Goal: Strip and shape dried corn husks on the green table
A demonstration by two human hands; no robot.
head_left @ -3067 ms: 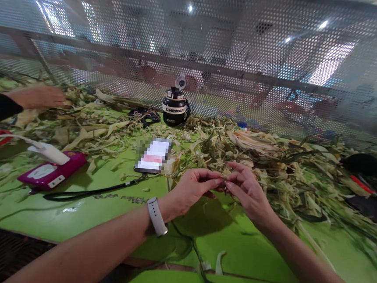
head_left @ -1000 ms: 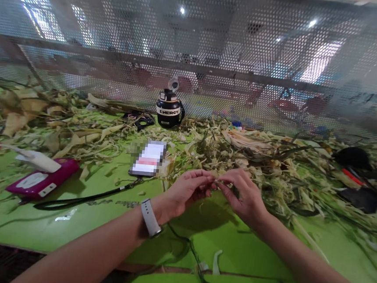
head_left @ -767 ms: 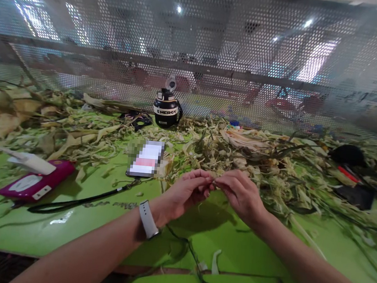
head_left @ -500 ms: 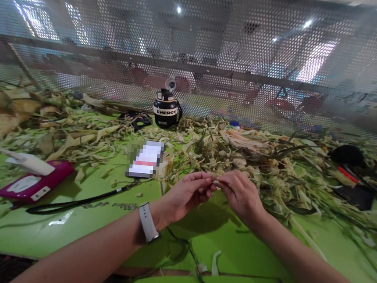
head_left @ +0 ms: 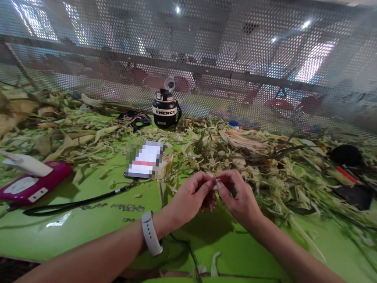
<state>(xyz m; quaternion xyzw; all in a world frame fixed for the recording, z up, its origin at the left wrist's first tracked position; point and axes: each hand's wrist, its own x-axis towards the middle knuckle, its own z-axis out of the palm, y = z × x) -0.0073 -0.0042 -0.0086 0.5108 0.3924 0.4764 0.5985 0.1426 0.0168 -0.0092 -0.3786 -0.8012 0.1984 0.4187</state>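
My left hand (head_left: 193, 194) and my right hand (head_left: 238, 195) meet fingertip to fingertip over the green table (head_left: 231, 259). Both are closed in a pinch around something small and pale that the fingers mostly hide; I cannot make out its kind. A white watch band (head_left: 151, 234) circles my left wrist. Just behind the hands lies a heap of dried, pale green-and-tan plant strips (head_left: 233, 156). A dark thin stem (head_left: 194, 258) and a curved pale strip (head_left: 215, 264) rest below the hands near the table edge.
A phone (head_left: 144, 159) with a black strap (head_left: 80, 203) lies left of my hands. Further left sits a magenta power strip (head_left: 36, 183) with a white charger (head_left: 30, 164) plugged in. A black bottle (head_left: 165, 111) stands before the perforated metal screen (head_left: 195, 67). At right lies a dark object (head_left: 346, 154).
My left hand has rolled, its back turning more toward me, and its fingers have curled further. My right fingers are more bent. The fingertips stay together at nearly the same spot.
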